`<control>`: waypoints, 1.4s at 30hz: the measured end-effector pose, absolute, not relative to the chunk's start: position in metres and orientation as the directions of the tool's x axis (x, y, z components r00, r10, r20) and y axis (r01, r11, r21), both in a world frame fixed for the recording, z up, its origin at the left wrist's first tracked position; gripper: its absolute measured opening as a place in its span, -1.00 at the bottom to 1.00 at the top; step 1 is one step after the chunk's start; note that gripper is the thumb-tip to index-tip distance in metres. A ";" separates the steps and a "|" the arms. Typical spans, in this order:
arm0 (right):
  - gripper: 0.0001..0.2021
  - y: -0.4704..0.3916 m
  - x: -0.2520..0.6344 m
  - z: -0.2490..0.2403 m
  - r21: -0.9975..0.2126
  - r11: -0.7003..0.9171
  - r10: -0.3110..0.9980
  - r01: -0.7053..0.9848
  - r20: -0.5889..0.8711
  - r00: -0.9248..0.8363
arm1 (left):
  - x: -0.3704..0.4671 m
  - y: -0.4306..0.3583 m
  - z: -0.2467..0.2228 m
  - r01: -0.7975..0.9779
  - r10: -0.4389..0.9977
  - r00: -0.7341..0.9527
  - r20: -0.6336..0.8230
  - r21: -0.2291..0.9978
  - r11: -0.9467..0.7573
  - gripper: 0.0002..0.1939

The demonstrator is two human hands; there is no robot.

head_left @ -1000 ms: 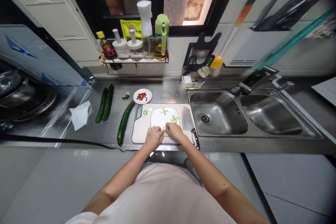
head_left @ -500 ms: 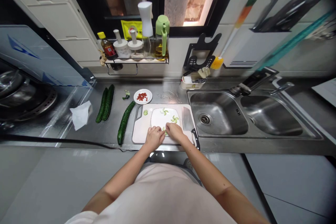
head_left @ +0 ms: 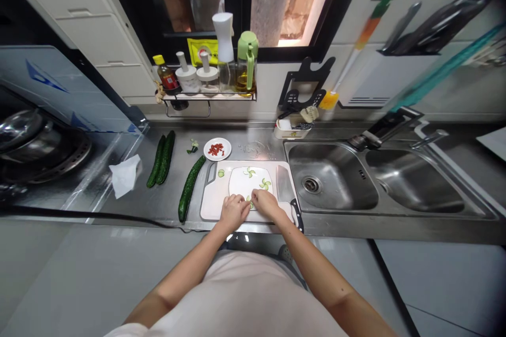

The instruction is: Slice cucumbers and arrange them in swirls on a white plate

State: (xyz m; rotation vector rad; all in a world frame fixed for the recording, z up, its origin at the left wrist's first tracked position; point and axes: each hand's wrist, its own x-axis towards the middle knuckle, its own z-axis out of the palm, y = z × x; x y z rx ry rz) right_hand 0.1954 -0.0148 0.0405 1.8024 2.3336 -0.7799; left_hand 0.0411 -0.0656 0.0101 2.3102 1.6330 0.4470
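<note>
A white squarish plate (head_left: 239, 185) rests on the cutting board (head_left: 213, 205). Thin green cucumber slices (head_left: 265, 184) are fanned into pinwheels on its far and right parts. At its near edge, more cucumber pieces (head_left: 250, 203) lie between my fingertips. My left hand (head_left: 234, 211) curls its fingers together over the plate's near left edge; what they hold, if anything, is hidden. My right hand (head_left: 264, 204) bends over the plate from the right, fingertips pinched by those pieces, covering whatever they grip. A kitchen knife (head_left: 284, 183) lies on the board's right side, its black handle toward me.
A small cucumber chunk (head_left: 221, 173) sits on the board's left. One whole cucumber (head_left: 190, 189) lies beside the board, two cucumbers (head_left: 165, 158) farther left. Behind stands a white dish (head_left: 226, 146) of red bits. The double sink (head_left: 336, 202) is right; a crumpled tissue (head_left: 124, 176) lies left.
My fingertips have drawn slightly apart, showing more of the cucumber pieces between them. The whole view has shifted a little down and right in the picture.
</note>
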 end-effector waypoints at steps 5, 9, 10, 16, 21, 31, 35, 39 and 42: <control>-0.81 -0.017 0.198 0.042 -0.371 0.157 0.906 0.915 -0.314 -0.283 | 0.041 -0.065 0.011 0.846 0.948 0.282 0.147 0.428 -0.318 -0.76; -0.81 -0.018 0.202 0.042 -0.422 0.146 0.922 0.895 -0.270 -0.278 | 0.040 -0.062 0.012 0.840 0.959 0.230 0.163 0.465 -0.281 -0.77; -0.82 -0.019 0.203 0.042 -0.437 0.146 0.925 0.887 -0.258 -0.280 | 0.039 -0.062 0.012 0.837 0.962 0.217 0.164 0.476 -0.269 -0.77; -0.83 -0.023 0.214 0.039 -0.532 0.128 0.953 0.837 -0.167 -0.252 | 0.026 -0.058 0.012 0.833 0.982 0.114 0.150 0.524 -0.177 -0.77; -0.81 -0.028 0.221 0.042 -0.595 0.121 0.967 0.795 -0.108 -0.229 | 0.010 -0.054 0.009 0.835 0.991 0.019 0.134 0.543 -0.089 -0.77; -0.73 -0.039 0.220 0.049 -0.713 0.138 0.974 0.687 -0.030 -0.226 | -0.014 -0.016 0.009 0.781 0.906 -0.423 0.011 0.511 0.358 -0.73; -0.71 -0.039 0.220 0.053 -0.723 0.130 0.975 0.679 -0.031 -0.219 | -0.017 0.003 0.008 0.746 0.862 -0.505 -0.037 0.484 0.458 -0.72; -0.71 -0.041 0.221 0.054 -0.710 0.112 0.978 0.696 -0.044 -0.203 | -0.016 0.015 0.002 0.758 0.862 -0.507 -0.014 0.470 0.453 -0.70; -0.72 -0.044 0.224 0.054 -0.695 0.108 0.977 0.710 -0.056 -0.204 | -0.015 0.020 -0.002 0.762 0.862 -0.506 0.007 0.472 0.443 -0.68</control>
